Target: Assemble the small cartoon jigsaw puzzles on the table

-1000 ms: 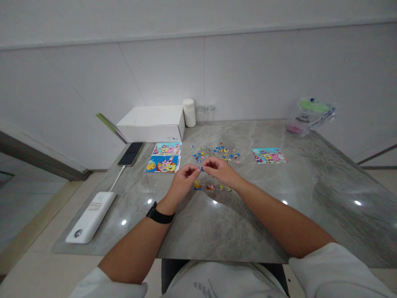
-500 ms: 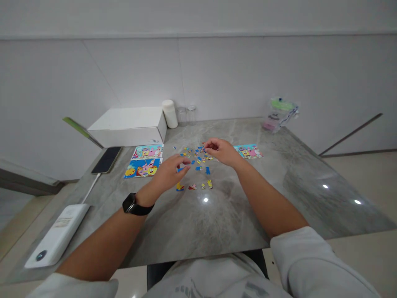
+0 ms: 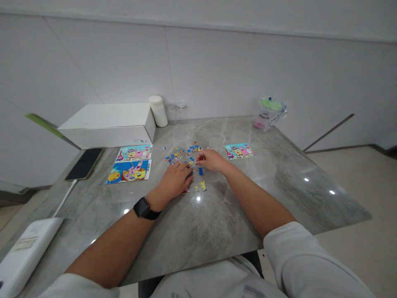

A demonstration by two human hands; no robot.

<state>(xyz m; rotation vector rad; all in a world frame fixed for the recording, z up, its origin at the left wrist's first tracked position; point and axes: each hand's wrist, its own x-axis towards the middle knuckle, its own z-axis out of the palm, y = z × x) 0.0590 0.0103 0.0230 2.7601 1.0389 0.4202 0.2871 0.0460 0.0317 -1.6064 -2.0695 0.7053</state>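
Several small blue, yellow and red puzzle pieces lie scattered on the grey marble table. My left hand, with a black watch on the wrist, rests palm down on the table over some pieces, fingers stretched forward. My right hand sits just right of it at the edge of the scatter, fingers curled and pinched on a small piece. A blue piece and a few yellow ones lie between and below the hands.
Two cartoon picture cards lie left of the pieces, a third card to the right. A white box, a white jar, two clear jars, a phone, a white power bank and a plastic bag stand around.
Both hands have come down from in front of me to the table. The left hand now lies flat over the pieces; the right hand moved down and left. The view swung right.
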